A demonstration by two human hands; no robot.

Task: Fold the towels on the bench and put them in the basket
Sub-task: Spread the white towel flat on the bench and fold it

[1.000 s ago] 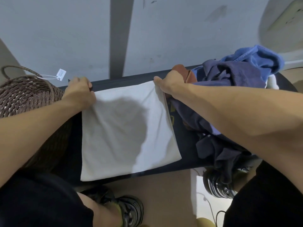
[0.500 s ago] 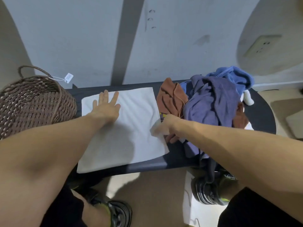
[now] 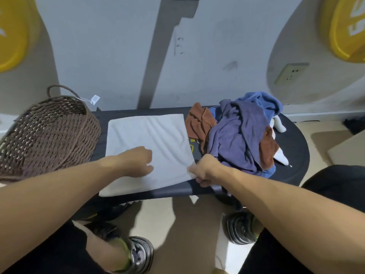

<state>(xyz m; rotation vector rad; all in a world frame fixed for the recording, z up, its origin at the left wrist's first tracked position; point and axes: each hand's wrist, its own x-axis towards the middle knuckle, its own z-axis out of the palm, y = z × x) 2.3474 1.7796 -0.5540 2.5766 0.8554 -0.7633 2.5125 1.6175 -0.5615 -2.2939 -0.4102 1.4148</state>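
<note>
A white towel (image 3: 150, 139) lies flat on the black bench (image 3: 292, 155), folded to a rectangle. My left hand (image 3: 136, 161) rests on the towel's near half with its fingers loosely bent. My right hand (image 3: 203, 171) pinches the towel's near right corner at the bench's front edge. A brown wicker basket (image 3: 49, 131) stands at the bench's left end, right beside the towel. To the right sits a heap of unfolded towels: purple (image 3: 237, 139) on top, brown (image 3: 199, 123), blue (image 3: 262, 99) and a white one (image 3: 278, 125) at the back.
A grey wall (image 3: 118, 56) rises right behind the bench, with a socket (image 3: 290, 73) at the right. My shoes (image 3: 138, 254) and a stack of weight plates (image 3: 239, 228) are on the floor below the bench's front edge.
My left hand has slid from the towel's far left part toward me and its fingers have bent. My right hand moved down the towel's right edge to the near corner.
</note>
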